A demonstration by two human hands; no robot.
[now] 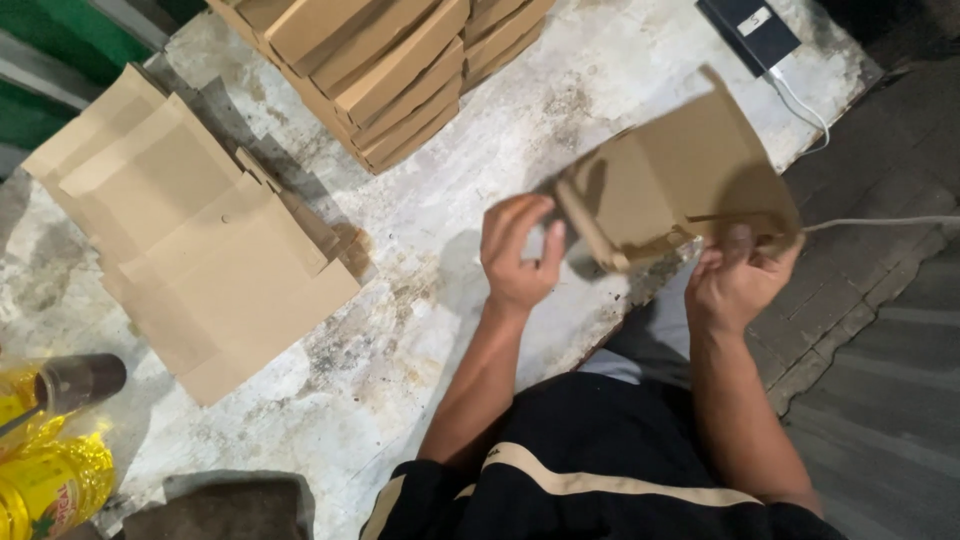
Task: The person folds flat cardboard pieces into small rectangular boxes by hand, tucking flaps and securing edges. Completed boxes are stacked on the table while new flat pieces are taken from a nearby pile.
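Observation:
A half-folded brown cardboard box (680, 175) is held over the near edge of a worn white table (420, 260). My right hand (735, 285) grips its lower right flap with fingers closed on the cardboard. My left hand (518, 250) is at the box's left side, fingers curled, thumb close to the folded side wall; whether it touches the box is unclear. The box is tilted, its inside facing me.
A pile of flat cardboard blanks (190, 230) lies at the left. Finished flat boxes (390, 60) are stacked at the back. A dark device (750, 30) with a white cable (800, 105) lies at the far right corner. A yellow oil bottle (50, 480) stands at the lower left.

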